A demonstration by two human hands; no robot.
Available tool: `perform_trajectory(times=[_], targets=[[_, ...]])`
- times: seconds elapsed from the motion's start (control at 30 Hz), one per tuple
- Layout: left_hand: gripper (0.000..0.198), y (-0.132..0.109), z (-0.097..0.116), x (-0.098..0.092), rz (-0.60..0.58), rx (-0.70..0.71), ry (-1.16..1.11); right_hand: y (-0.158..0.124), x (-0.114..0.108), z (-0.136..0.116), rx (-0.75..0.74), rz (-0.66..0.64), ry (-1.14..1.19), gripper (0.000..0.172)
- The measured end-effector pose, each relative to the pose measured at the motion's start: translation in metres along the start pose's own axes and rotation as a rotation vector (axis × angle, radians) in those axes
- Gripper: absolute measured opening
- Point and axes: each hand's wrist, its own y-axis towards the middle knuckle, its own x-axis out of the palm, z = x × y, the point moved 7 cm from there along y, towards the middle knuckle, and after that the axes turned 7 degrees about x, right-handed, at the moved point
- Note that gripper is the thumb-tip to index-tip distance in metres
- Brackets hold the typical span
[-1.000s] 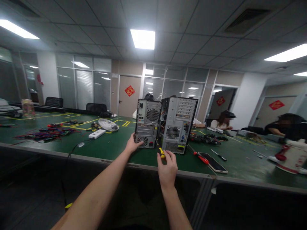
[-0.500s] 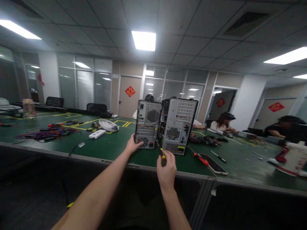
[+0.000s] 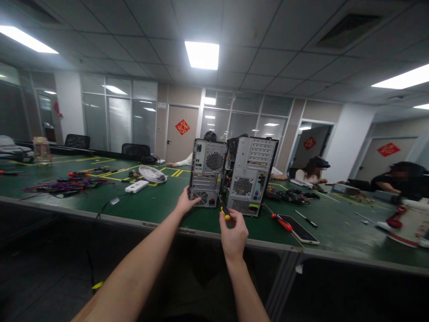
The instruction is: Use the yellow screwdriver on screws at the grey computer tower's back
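Two computer cases stand upright side by side, their back panels facing me. My left hand (image 3: 186,202) grips the lower left edge of the smaller computer case (image 3: 207,167), with the thumb across its bottom fan grille. In my right hand (image 3: 233,230) is a black and yellow screwdriver (image 3: 224,211), pinched between thumb and fingers. Its tip points up toward the lower right edge of the smaller case; whether it touches is too small to tell. Just to the right stands the larger computer case (image 3: 250,179), its side partly open.
A red screwdriver (image 3: 283,222) and a phone (image 3: 301,230) lie right of the cases, near a thin screwdriver (image 3: 305,218). Leftward are a power strip (image 3: 136,186), a white fan (image 3: 152,174) and tangled wires (image 3: 67,185). Co-workers (image 3: 313,172) sit at right; another person's arm (image 3: 181,162) rests behind.
My right hand has shifted slightly, and the screwdriver has tilted more upright. Another person's arm has come into view behind the smaller case. My left hand keeps its grip.
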Motion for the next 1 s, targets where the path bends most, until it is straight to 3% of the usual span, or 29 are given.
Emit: perform_trajectory(times=[0.2, 0.5, 0.63, 0.8, 1.0], targets=[[0.091, 0.001, -0.002, 0.002, -0.022, 0.017, 0.083, 0.002, -0.002, -0.008, -0.104, 0.002, -0.026, 0.025], [0.091, 0.003, -0.006, 0.003, -0.030, 0.018, 0.097, -0.003, -0.002, 0.003, -0.034, 0.004, 0.007, 0.029], [0.093, 0.003, -0.007, 0.003, -0.035, 0.019, 0.100, 0.000, -0.006, -0.002, -0.071, 0.040, -0.002, 0.027], [0.092, 0.003, -0.007, 0.003, -0.039, 0.022, 0.106, -0.002, -0.002, -0.009, -0.129, -0.030, -0.055, 0.029], [0.092, 0.003, -0.006, 0.004, -0.029, 0.030, 0.102, -0.008, -0.008, 0.001, -0.097, 0.013, -0.103, 0.029]])
